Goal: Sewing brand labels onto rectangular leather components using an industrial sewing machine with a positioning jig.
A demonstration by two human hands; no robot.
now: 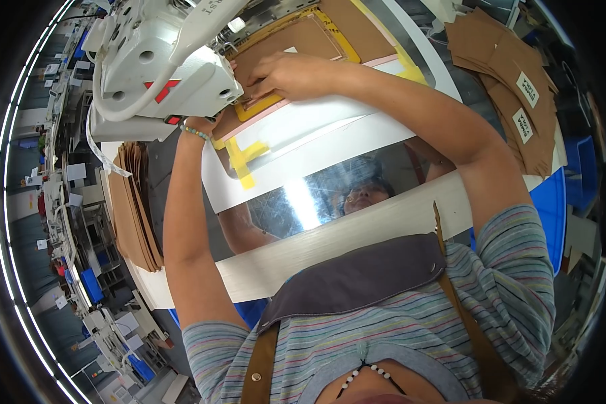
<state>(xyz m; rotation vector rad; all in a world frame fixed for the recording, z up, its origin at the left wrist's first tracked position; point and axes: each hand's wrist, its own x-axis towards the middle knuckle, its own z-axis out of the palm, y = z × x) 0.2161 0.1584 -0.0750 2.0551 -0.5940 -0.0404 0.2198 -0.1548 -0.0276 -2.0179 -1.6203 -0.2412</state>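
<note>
A white sewing machine head (175, 64) juts in from the upper left over a flat work holder with a yellow-edged frame (340, 37). Inside that frame lies a flat brown panel (310, 46). My right hand (293, 75) rests on the panel beside the machine's needle area, its fingers reaching left and slightly bent. My left hand (207, 124) is at the machine's near side, with a beaded bracelet at the wrist. The machine head covers most of its fingers, so what they touch is hidden. Yellow tape (244, 161) crosses the holder's near left corner.
A white sheet (316, 151) and a shiny metal plate (303, 205) lie between me and the frame. Brown pieces (135, 209) are stacked at left; more brown pieces (505, 74) with white labels lie at right. A blue bin (551, 209) stands below them.
</note>
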